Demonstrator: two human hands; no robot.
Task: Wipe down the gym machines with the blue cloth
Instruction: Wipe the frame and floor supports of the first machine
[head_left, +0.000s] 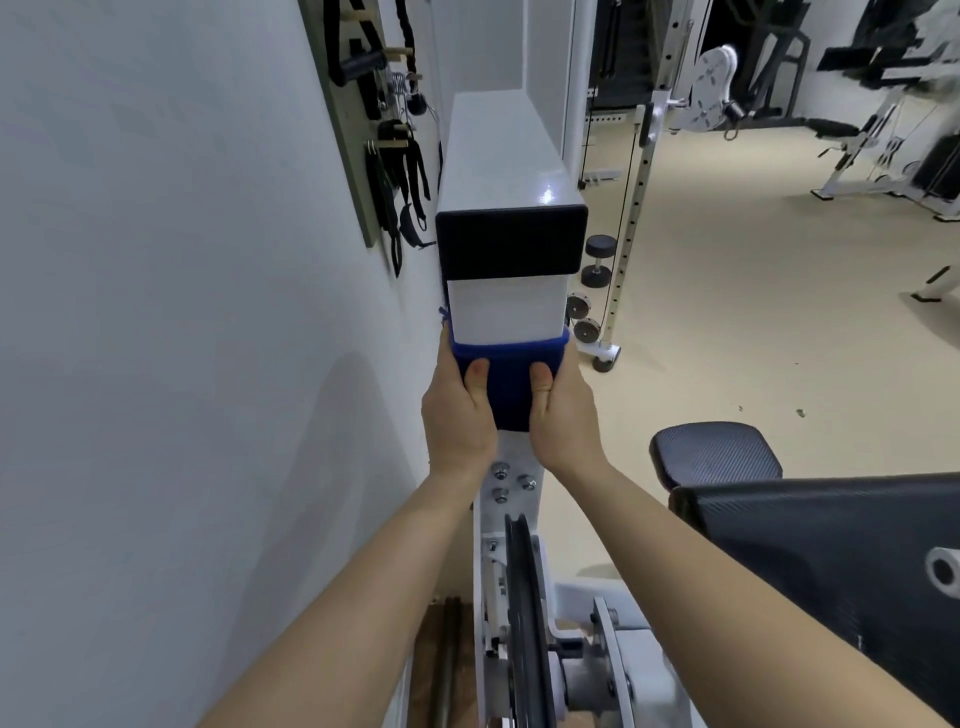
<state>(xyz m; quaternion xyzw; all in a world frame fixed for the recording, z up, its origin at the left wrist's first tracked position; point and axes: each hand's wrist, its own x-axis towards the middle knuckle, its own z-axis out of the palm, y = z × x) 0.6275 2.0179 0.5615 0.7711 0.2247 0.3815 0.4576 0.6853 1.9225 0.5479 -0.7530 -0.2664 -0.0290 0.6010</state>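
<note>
The blue cloth (508, 384) was wrapped across the white machine column (506, 312), pinched at each edge by the left hand (460, 410) and right hand (563, 415), apparently so several faces could be wiped together.

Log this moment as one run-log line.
wiping | blue cloth draped over white beam | left hand grips blue cloth | right hand grips blue cloth | black cap ahead
</note>
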